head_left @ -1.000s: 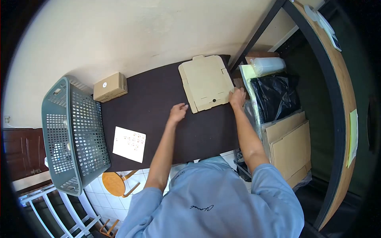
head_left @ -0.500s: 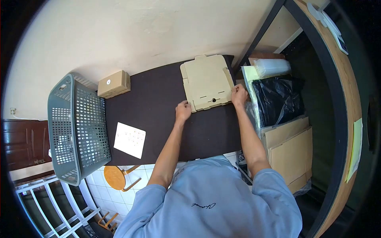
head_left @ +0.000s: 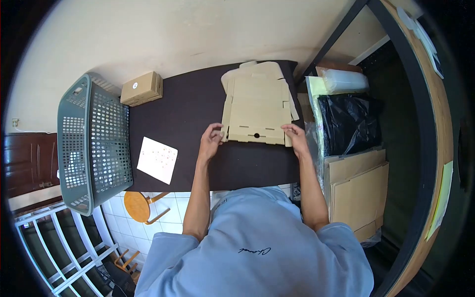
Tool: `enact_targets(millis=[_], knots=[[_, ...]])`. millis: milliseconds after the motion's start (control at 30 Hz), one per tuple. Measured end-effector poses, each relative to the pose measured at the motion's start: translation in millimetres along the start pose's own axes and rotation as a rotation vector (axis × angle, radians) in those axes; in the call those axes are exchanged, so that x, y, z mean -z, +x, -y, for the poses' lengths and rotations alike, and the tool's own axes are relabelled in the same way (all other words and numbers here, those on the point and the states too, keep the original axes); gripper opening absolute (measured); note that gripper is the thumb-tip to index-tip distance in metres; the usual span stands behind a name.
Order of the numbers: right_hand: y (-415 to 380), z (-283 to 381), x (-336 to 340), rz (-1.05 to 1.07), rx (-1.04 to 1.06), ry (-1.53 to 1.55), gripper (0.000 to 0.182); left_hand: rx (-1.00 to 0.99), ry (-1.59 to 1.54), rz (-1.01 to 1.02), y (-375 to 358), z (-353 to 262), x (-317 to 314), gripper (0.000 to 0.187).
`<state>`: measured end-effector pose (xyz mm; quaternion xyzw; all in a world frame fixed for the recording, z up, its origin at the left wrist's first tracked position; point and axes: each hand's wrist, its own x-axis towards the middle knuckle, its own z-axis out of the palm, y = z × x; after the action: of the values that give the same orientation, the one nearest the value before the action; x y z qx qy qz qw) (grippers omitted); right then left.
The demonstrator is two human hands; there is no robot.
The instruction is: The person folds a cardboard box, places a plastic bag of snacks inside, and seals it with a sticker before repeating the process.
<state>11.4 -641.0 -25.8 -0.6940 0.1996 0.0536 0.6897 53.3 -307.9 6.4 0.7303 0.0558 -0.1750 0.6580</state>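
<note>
A flattened tan cardboard piece [head_left: 255, 106] with slots and a dark round hole near its front edge lies on the dark table [head_left: 193, 106]. My left hand [head_left: 213, 138] is at its front left corner, fingers curled against the side flap. At the front right corner my right hand [head_left: 295, 136] pinches the edge between thumb and fingers. Part of another cardboard layer shows beneath, beyond the back and right edges.
A grey-green perforated basket [head_left: 109, 138] stands at the left, beside stacked small boxes [head_left: 142, 89]. A white printed sheet [head_left: 157, 160] lies on the table. Right of the table are a black plastic bag [head_left: 349, 123], cardboard sheets [head_left: 358, 193] and a shelf frame [head_left: 420, 123].
The upper cardboard piece has turned to sit straighter and shifted toward me, uncovering cardboard beneath. Both hands have moved with its front corners, my left hand to the left. The view has shifted slightly.
</note>
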Motion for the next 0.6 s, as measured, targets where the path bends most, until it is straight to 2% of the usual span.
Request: enact_targets(millis=[100, 133, 233, 300, 333, 433, 467, 533, 600], knots=[[-28, -21, -7, 0.017, -0.074, 0.109, 0.015, 0.014, 0.036, 0.001, -35, 5, 6, 0.026], [-32, -27, -8, -0.011, -0.050, -0.029, 0.015, 0.031, 0.064, -0.022, -42, 10, 6, 0.026], [-41, -34, -21, -0.106, -0.096, -0.079, 0.014, 0.028, 0.029, -0.063, -43, 29, -1, 0.026], [-41, -29, -26, -0.256, -0.036, -0.073, 0.014, 0.027, 0.019, -0.043, -33, 42, -6, 0.030], [-40, -26, -23, -0.250, -0.033, -0.075, 0.014, 0.026, 0.018, -0.049, -29, 40, -12, 0.030], [-29, -18, -7, -0.392, 0.169, -0.301, 0.015, 0.051, 0.030, 0.054, -9, 40, -31, 0.040], [-24, -17, -1, -0.418, 0.319, -0.321, 0.015, 0.046, 0.030, 0.049, 0, 42, -37, 0.040], [-29, 15, 4, -0.444, 0.331, -0.367, 0.016, 0.178, -0.268, -0.104, 15, 38, -49, 0.045], [-28, 24, 14, -0.432, 0.398, -0.360, 0.016, 0.210, -0.240, -0.071, 31, 31, -50, 0.051]])
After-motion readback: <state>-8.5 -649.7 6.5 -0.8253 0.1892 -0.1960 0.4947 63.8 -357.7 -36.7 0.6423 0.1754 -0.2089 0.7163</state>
